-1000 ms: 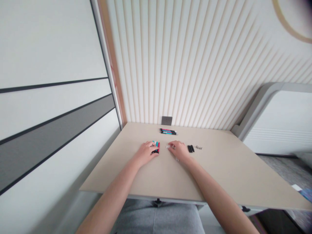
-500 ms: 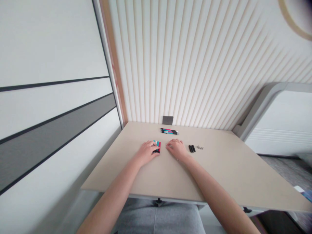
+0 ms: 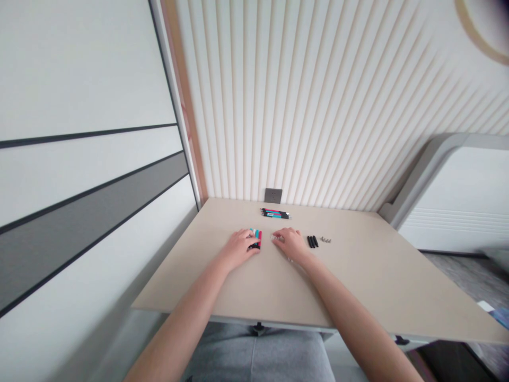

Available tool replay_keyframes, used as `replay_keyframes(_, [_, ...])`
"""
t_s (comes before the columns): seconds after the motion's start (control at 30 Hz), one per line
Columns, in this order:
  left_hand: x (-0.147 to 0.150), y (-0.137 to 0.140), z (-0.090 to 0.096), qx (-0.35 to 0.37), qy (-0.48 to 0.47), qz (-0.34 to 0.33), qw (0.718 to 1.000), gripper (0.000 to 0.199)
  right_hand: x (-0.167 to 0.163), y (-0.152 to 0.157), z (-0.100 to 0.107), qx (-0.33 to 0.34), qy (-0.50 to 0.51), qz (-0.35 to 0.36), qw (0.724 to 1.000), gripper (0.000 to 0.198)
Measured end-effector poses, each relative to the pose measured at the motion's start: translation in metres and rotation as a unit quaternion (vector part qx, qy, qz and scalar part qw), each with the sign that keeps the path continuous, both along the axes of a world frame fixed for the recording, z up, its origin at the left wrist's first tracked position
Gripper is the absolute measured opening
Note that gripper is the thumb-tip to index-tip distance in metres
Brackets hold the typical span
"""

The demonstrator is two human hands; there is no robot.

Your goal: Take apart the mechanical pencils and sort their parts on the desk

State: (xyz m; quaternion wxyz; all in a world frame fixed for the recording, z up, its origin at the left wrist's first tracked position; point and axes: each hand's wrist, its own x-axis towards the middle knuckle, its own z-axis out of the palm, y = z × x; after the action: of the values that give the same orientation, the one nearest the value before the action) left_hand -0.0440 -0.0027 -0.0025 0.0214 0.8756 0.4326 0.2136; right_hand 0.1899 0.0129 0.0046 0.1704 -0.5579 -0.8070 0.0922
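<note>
Side by side on the desk (image 3: 254,286) lie several pen barrels (image 3: 259,239) in pink, teal, white and black. My left hand (image 3: 238,248) rests over their left side, fingers spread and thumb apart, partly covering them. To the right, my right hand (image 3: 292,243) lies low on the desk with loosely bent, parted fingers. Small clear or silvery pieces (image 3: 274,237) show at its fingertips; their kind is too small to tell, and some are hidden. Just right of that hand, three black grips (image 3: 313,242) lie in a row beside several small metallic tips (image 3: 325,240).
Several assembled pens (image 3: 275,214) lie together toward the back of the desk. A dark wall socket (image 3: 273,196) sits behind them on the ribbed wall. Tiny pale pieces (image 3: 290,260) lie beside my right wrist. A white panelled wall (image 3: 99,223) stands on the left.
My right hand has shifted slightly to the right, so more of the small clear pieces show at its fingertips. My left hand stays over the barrels.
</note>
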Motion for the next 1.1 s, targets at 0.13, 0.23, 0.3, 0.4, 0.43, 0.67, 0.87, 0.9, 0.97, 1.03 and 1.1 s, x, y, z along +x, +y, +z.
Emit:
replay_keyframes(0.13, [0.000, 0.001, -0.001, -0.001, 0.001, 0.000, 1.000, 0.028, 0.000, 0.002, -0.001, -0.003, 0.003, 0.001, 1.000, 0.026])
replay_keyframes(0.23, [0.000, 0.000, 0.000, 0.000, 0.003, -0.001, 1.000, 0.028, 0.002, 0.003, -0.001, -0.008, 0.003, -0.009, 1.000, 0.024])
replay_keyframes(0.3, [0.000, 0.000, 0.000, 0.000, 0.004, -0.002, 1.000, 0.028, 0.002, 0.003, -0.001, -0.011, 0.001, -0.017, 1.000, 0.023])
replay_keyframes(0.4, [0.000, 0.000, 0.001, -0.003, 0.002, -0.002, 1.000, 0.027, 0.002, 0.002, 0.000, -0.017, -0.004, -0.020, 1.000, 0.022])
replay_keyframes(0.43, [0.000, -0.001, 0.001, -0.004, 0.001, -0.001, 1.000, 0.027, 0.002, 0.002, 0.000, -0.018, -0.005, -0.020, 1.000, 0.022])
replay_keyframes(0.67, [0.000, -0.001, 0.002, -0.007, -0.002, -0.003, 1.000, 0.028, 0.000, 0.006, -0.003, -0.014, 0.001, -0.014, 1.000, 0.022])
replay_keyframes(0.87, [0.000, -0.001, 0.001, -0.002, -0.001, -0.002, 1.000, 0.026, -0.002, 0.008, -0.007, -0.007, -0.002, -0.012, 1.000, 0.022])
replay_keyframes(0.9, [0.000, -0.001, 0.002, -0.001, 0.000, -0.002, 1.000, 0.026, -0.003, 0.008, -0.007, -0.006, -0.003, -0.012, 1.000, 0.022])
replay_keyframes(0.97, [0.000, -0.001, 0.002, -0.002, 0.003, -0.001, 1.000, 0.027, -0.002, 0.006, -0.005, -0.002, -0.004, -0.013, 1.000, 0.023])
replay_keyframes(1.03, [0.000, -0.002, 0.003, -0.002, 0.004, 0.000, 1.000, 0.028, 0.002, 0.003, -0.002, 0.008, 0.001, -0.011, 1.000, 0.025])
replay_keyframes(1.1, [-0.001, -0.001, 0.003, -0.003, 0.003, 0.000, 1.000, 0.027, 0.010, -0.001, 0.004, 0.019, 0.007, -0.015, 1.000, 0.027])
